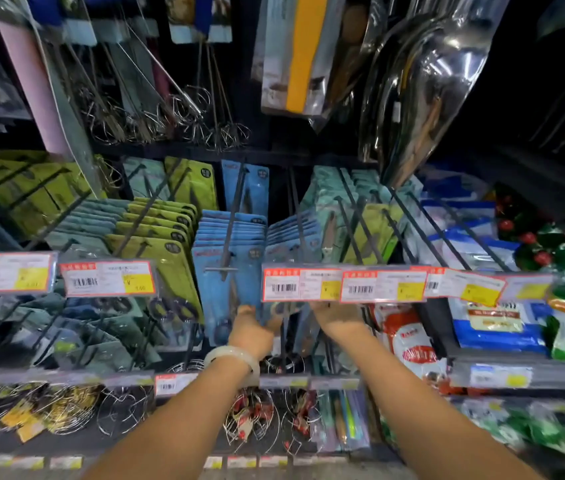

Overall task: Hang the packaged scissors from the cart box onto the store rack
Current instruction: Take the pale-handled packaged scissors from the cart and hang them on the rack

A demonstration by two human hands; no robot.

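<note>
Centre frame: left hand (251, 332) and right hand (334, 320) both reach a blue scissors pack (275, 315) under the price tags (343, 285); finger positions cannot be told.

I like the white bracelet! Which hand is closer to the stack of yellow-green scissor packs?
The left hand. It sits just right of the yellow-green scissor packs, at the blue packs. The right hand is farther right, under the price tags.

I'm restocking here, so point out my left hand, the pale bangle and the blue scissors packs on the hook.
left hand (251, 332), head view, back of the hand
pale bangle (230, 358), head view, top of the band
blue scissors packs (215, 289), head view, front card's left side
</note>
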